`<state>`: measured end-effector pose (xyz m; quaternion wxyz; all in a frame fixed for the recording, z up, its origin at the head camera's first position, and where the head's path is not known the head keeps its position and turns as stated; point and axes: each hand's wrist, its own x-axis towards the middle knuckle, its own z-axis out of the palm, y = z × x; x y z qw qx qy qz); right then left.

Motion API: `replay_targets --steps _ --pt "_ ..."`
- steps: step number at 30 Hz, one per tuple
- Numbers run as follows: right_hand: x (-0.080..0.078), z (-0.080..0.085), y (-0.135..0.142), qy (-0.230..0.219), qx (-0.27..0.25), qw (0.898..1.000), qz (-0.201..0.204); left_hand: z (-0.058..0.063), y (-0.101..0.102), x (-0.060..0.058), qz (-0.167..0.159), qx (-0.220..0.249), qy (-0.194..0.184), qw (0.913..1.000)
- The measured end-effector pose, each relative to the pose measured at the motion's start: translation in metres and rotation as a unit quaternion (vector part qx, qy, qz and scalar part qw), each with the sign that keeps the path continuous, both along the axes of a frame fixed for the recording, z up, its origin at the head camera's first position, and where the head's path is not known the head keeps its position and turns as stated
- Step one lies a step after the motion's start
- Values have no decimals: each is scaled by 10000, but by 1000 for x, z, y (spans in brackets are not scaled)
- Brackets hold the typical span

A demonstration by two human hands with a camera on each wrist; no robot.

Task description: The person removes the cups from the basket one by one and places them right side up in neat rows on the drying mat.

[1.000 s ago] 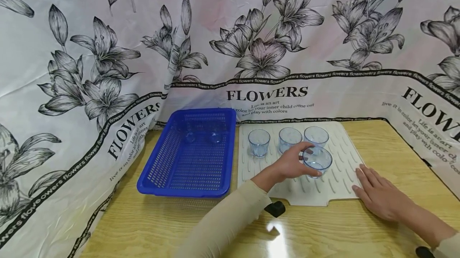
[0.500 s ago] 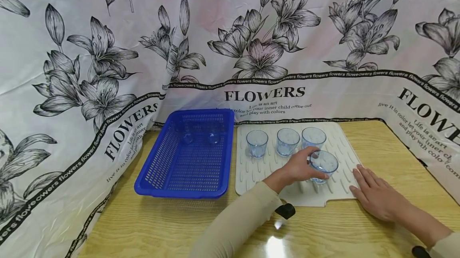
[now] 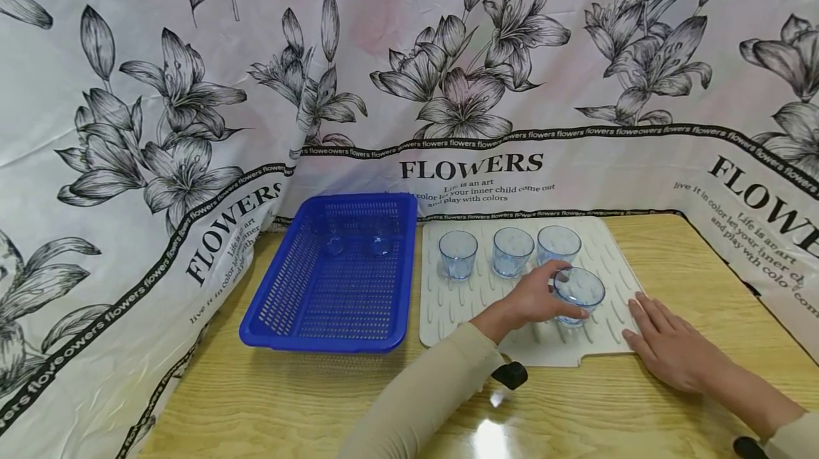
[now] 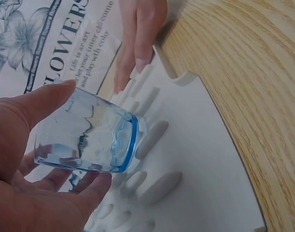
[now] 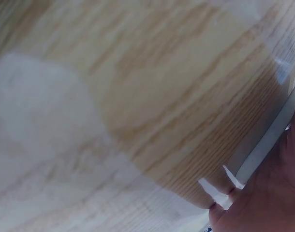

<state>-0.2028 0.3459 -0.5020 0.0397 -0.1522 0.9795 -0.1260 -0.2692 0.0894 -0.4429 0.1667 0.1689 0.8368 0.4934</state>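
My left hand (image 3: 534, 294) grips a clear bluish drinking glass (image 3: 581, 292) from its left side, with the thumb nearer me. In the left wrist view the glass (image 4: 87, 133) has its thick blue base right at the raised ridges of a white drying mat (image 4: 200, 145). Behind it on the mat (image 3: 457, 320) three similar glasses stand in a row: one at the left (image 3: 458, 256), one in the middle (image 3: 512, 254) and one at the right (image 3: 559, 244), partly hidden by my fingers. My right hand (image 3: 678, 352) rests with fingers extended at the mat's right edge.
A blue perforated plastic basket (image 3: 323, 344) is left of the mat, with a glass (image 3: 334, 244) and another glass (image 3: 380, 244) near its far end. The wooden table (image 3: 256, 402) ends at a flower-printed cloth (image 3: 358, 111) at the back and sides.
My left hand has moved the glass rightward, a little toward me and down to the mat. Over the last half second it has hardly shifted. My right hand has stayed at the mat's edge.
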Motion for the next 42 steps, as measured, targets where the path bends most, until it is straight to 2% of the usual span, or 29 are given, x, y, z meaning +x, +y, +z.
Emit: replay_targets --steps 8,13,20,23,27,32,35,38,42 --pt "-2 1 -2 -35 40 10000 27 2 -6 -1 40 -117 28 9999" --pt "-3 4 -2 -20 39 10000 44 8 -16 -1 -115 -176 274 9994" --pt "-5 4 -2 -3 10 10000 82 17 -33 0 -305 -302 425 9982" --pt "-5 3 -3 -10 -40 10000 84 19 -41 1 -417 -578 617 9955" --pt "-4 1 -3 -15 -38 9999 106 27 -52 5 -695 -1139 1031 9857" --pt "-4 0 -1 -8 -24 9999 114 40 -68 12 -984 -1967 1666 9612" --pt "-5 -1 0 -9 -18 9999 106 46 -78 17 -1121 -2201 1961 9490" --pt "-5 -1 1 -29 -27 10000 90 52 -88 21 -1223 -2142 2109 9459" --pt "-3 -1 -1 27 15 10000 80 62 -102 26 -1239 -1926 2165 9490"
